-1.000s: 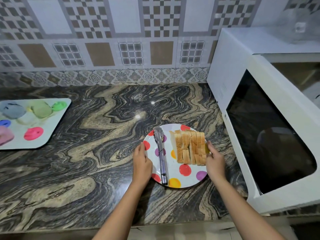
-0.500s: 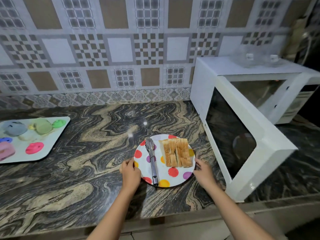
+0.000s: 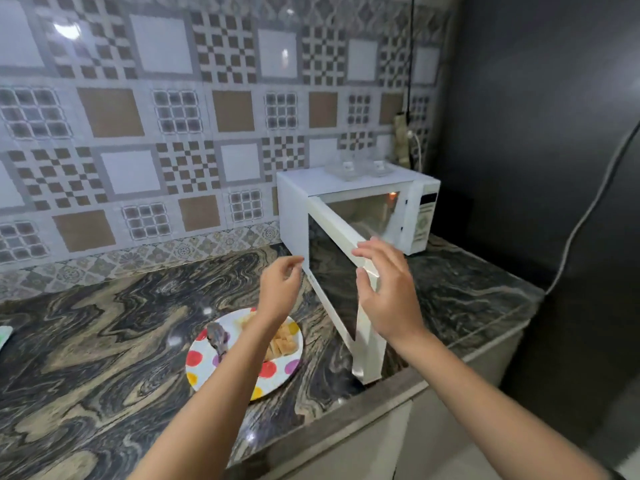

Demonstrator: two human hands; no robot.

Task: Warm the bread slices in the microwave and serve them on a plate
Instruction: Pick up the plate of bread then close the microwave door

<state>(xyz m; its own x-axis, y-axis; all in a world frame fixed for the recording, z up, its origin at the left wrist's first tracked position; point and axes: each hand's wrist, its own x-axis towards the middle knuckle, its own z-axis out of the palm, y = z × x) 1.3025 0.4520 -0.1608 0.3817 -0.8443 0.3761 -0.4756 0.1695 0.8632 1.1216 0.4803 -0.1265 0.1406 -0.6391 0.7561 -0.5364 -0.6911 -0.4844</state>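
A white plate point(image 3: 204, 362) with coloured dots lies on the marble counter, with bread slices point(image 3: 285, 342) and metal tongs point(image 3: 218, 339) on it, partly hidden by my left forearm. The white microwave point(image 3: 346, 185) stands at the back right, its door point(image 3: 343, 271) swung wide open toward me. My right hand point(image 3: 388, 292) is raised at the door's outer edge, fingers spread and touching or just off it. Above the plate and left of the door hovers my left hand point(image 3: 278, 289), loosely curled and holding nothing.
The marble counter point(image 3: 104, 341) runs left under a patterned tile wall. Clear glass pieces point(image 3: 360, 168) sit on top of the microwave. A dark wall with a cable point(image 3: 581, 220) is on the right. A tray's corner point(image 3: 5, 336) shows at the far left edge.
Both hands have let go of the plate's rim and risen toward the microwave door. My view has swung up and to the right, so the tray is almost out of view.
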